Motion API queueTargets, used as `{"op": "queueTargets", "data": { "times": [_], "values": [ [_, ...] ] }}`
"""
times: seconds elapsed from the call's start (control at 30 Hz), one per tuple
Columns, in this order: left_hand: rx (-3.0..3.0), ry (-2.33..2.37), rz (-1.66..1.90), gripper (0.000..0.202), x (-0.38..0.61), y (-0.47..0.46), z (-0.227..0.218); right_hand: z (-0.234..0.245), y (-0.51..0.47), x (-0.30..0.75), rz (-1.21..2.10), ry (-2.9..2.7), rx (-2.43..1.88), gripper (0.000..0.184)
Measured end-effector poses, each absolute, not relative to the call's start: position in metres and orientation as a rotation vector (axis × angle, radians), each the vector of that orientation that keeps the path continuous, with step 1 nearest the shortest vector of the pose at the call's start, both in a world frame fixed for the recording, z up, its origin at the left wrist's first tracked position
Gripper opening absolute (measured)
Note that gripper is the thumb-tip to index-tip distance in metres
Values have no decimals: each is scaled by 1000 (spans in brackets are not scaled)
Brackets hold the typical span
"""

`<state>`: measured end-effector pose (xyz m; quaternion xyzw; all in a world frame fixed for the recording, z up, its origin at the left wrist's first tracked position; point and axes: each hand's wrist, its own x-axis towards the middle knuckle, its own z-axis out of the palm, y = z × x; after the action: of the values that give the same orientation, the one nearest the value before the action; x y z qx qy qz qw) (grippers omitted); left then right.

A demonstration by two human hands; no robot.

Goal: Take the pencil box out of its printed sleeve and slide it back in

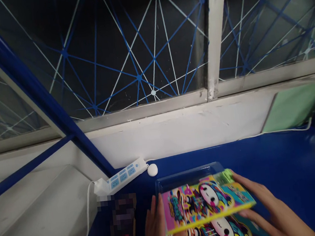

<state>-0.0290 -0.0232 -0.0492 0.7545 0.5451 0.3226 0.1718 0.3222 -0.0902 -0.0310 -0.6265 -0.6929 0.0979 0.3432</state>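
Window above your blue bench. Clear tray beyond the cartoon box — you have that box tilted, left hand and right hand closed on its opposite ends, matching printed piece below. White power strip back left — round white disc just beside its end.

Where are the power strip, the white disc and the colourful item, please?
Power strip (123, 177), head view: its middle socket.
White disc (152, 170), head view: centre of its face.
Colourful item (209, 194), head view: upper cartoon's white face.
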Motion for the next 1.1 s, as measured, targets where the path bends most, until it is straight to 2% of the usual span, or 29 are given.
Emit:
{"op": "queueTargets", "data": {
  "times": [0.1,0.2,0.43,0.67,0.8,0.87,0.97,1.03,1.1],
  "values": [
    [2190,1592,824,65,-19,-4,-32,-19,-45,317,194,-1930,-1621,69],
    [2153,1639,716,62,-15,7,-27,-35,-18,315,158,-2056,-1633,67],
    [1946,1597,793,67,-16,4,-37,-62,-25,314,70,-2162,-1669,72],
    [2258,1614,806,57,-19,10,-56,-55,-24,318,78,-2194,-1742,53],
    [2465,1639,599,50,-9,11,-34,-25,-33,328,34,-2053,-1785,41],
    [2491,1561,478,49,6,14,-15,-8,-46,320,59,-2129,-1694,33],
    [2476,1442,379,55,43,24,9,-5,-66,288,51,-2448,-1318,26],
    [2482,1385,304,60,71,31,16,-19,-73,268,-152,-2580,-1056,27],
    [2536,1333,232,65,95,36,16,-38,-78,262,-426,-2576,-982,32]
  ]
}}
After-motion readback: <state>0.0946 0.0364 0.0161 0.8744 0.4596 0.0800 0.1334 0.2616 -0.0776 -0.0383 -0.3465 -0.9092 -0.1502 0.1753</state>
